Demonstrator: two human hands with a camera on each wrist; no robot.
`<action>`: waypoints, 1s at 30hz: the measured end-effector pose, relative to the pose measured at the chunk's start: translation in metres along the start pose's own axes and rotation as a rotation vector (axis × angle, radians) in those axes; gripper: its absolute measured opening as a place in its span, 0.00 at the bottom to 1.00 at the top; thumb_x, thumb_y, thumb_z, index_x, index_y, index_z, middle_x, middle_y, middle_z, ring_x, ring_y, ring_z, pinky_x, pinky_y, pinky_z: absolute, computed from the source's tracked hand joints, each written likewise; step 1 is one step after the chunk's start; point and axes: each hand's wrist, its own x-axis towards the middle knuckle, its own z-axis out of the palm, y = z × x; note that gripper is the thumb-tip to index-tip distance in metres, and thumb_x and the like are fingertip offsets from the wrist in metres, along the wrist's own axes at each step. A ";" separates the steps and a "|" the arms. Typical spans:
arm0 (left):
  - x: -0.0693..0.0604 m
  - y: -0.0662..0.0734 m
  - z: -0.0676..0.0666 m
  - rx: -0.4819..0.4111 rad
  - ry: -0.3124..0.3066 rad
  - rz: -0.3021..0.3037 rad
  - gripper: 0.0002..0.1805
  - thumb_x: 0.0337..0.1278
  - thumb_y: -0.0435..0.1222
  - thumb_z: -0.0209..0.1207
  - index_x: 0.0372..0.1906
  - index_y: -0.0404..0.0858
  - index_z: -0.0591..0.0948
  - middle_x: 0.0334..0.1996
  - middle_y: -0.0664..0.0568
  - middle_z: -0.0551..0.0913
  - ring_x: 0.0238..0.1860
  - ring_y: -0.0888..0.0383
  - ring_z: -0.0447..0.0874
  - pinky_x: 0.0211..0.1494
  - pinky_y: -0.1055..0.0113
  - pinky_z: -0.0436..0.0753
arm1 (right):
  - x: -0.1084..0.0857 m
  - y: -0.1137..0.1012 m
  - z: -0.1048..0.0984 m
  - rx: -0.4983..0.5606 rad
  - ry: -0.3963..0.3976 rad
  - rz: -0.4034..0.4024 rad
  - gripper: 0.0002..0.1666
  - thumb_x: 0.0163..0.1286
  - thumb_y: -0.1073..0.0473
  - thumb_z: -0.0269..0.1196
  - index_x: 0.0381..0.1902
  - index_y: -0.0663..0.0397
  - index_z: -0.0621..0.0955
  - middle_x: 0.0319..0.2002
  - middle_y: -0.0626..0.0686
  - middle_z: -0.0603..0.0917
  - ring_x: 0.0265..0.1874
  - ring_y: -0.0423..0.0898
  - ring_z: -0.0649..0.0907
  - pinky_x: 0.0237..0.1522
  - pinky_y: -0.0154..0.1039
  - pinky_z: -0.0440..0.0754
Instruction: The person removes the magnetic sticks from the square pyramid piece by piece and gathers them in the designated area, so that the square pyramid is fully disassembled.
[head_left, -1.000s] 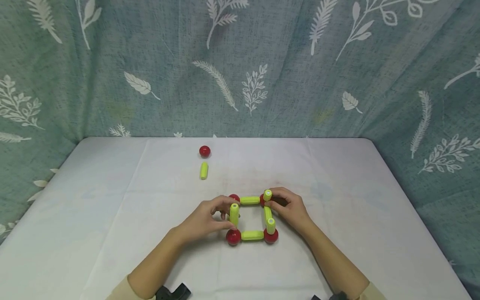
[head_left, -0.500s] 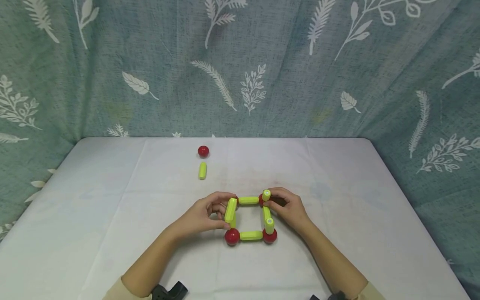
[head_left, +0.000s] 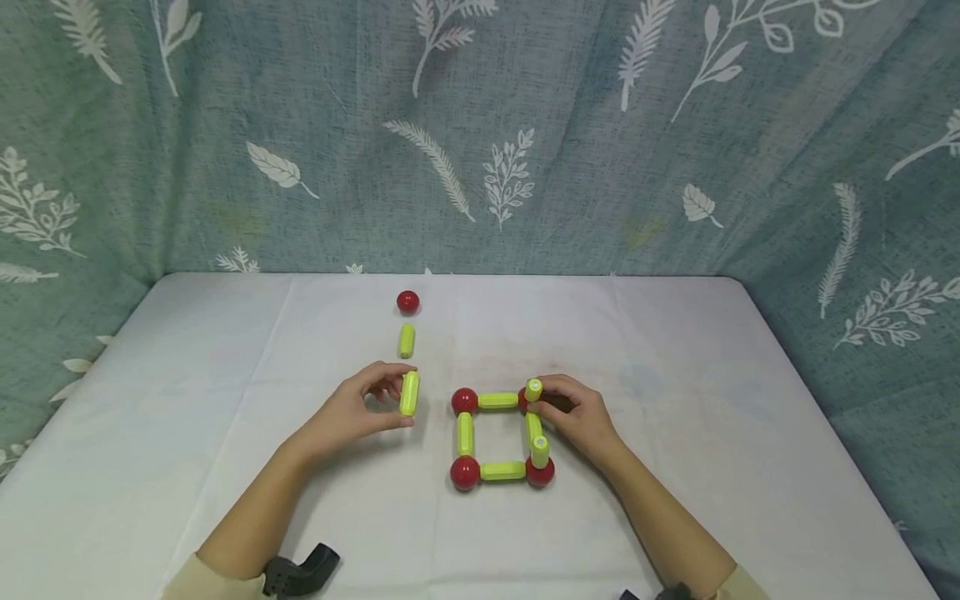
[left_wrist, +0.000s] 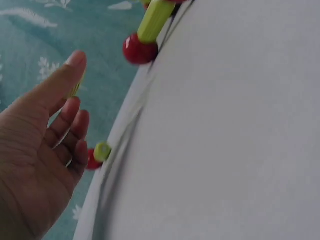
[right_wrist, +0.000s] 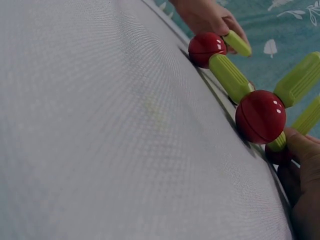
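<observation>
Here, left hand: we see the left hand (head_left: 363, 407), left of centre in the head view, pinching a ridged yellow-green plastic-looking stick (head_left: 409, 393) by its ends between thumb and fingers, clear of everything else.
Right hand: at centre right, the right hand (head_left: 581, 417) bends thumb and fingers round the back right glossy red ball (head_left: 522, 400); we cannot tell whether it also presses the upright's foot.
Square frame: the flat square frame of red balls and yellow-green sticks (head_left: 503, 472) lies at lower centre on the white cloth-covered table (head_left: 750, 417).
Wobble risk: we judge the front right upright stick (head_left: 540, 452) easiest to topple, since no finger braces it and a sleeve or knuckle could brush it.
Shift risk: if the right hand tugs its corner, we would expect a joint to part or the square to skew, the balls being round.
Slip risk: the pinched stick could drop, we think, because only its ends are held.
Roll risk: the loose glossy red ball (head_left: 408, 302), upper centre, could roll if bumped; just below it lies a loose yellow-green stick (head_left: 406, 341).
Looks: we find the sticks faceted and grooved, with pale discs on the uprights' tops; the balls shine, and the nearest in the right wrist view shows a dark seam.
</observation>
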 end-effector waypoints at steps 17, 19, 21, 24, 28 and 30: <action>0.051 -0.059 -0.062 0.234 -0.006 -0.210 0.39 0.47 0.44 0.70 0.65 0.37 0.69 0.48 0.42 0.72 0.52 0.46 0.68 0.59 0.49 0.66 | 0.001 0.002 -0.001 0.013 -0.013 -0.045 0.13 0.58 0.73 0.64 0.42 0.67 0.81 0.42 0.62 0.83 0.41 0.34 0.81 0.44 0.32 0.80; 0.056 -0.060 -0.066 0.250 -0.027 -0.220 0.38 0.49 0.43 0.68 0.65 0.35 0.68 0.46 0.42 0.71 0.50 0.47 0.67 0.56 0.51 0.67 | 0.002 0.003 -0.001 0.020 -0.015 -0.044 0.13 0.58 0.73 0.64 0.42 0.67 0.81 0.42 0.62 0.83 0.41 0.34 0.81 0.45 0.33 0.80; 0.059 -0.059 -0.069 0.253 -0.054 -0.222 0.37 0.51 0.42 0.67 0.65 0.32 0.68 0.45 0.42 0.70 0.49 0.47 0.66 0.54 0.53 0.67 | 0.002 0.003 -0.001 0.031 -0.022 -0.043 0.13 0.58 0.73 0.64 0.43 0.66 0.81 0.43 0.62 0.83 0.41 0.35 0.81 0.45 0.34 0.80; 0.062 -0.056 -0.071 0.255 -0.089 -0.218 0.38 0.52 0.42 0.67 0.65 0.30 0.67 0.44 0.42 0.70 0.47 0.48 0.66 0.53 0.54 0.67 | 0.001 0.003 0.000 0.040 -0.023 -0.056 0.13 0.58 0.74 0.64 0.43 0.66 0.81 0.43 0.62 0.82 0.41 0.35 0.81 0.45 0.34 0.81; 0.063 -0.056 -0.072 0.254 -0.096 -0.219 0.38 0.52 0.41 0.67 0.65 0.29 0.66 0.44 0.41 0.70 0.47 0.48 0.66 0.53 0.54 0.67 | 0.001 0.004 0.000 0.049 -0.021 -0.074 0.13 0.58 0.74 0.64 0.43 0.67 0.81 0.42 0.63 0.82 0.41 0.34 0.82 0.44 0.32 0.80; 0.063 -0.057 -0.072 0.251 -0.092 -0.225 0.38 0.52 0.41 0.67 0.66 0.30 0.66 0.44 0.42 0.70 0.47 0.48 0.66 0.52 0.55 0.67 | 0.001 0.004 0.000 0.041 -0.017 -0.076 0.13 0.58 0.75 0.64 0.43 0.68 0.81 0.42 0.63 0.82 0.41 0.34 0.81 0.44 0.31 0.80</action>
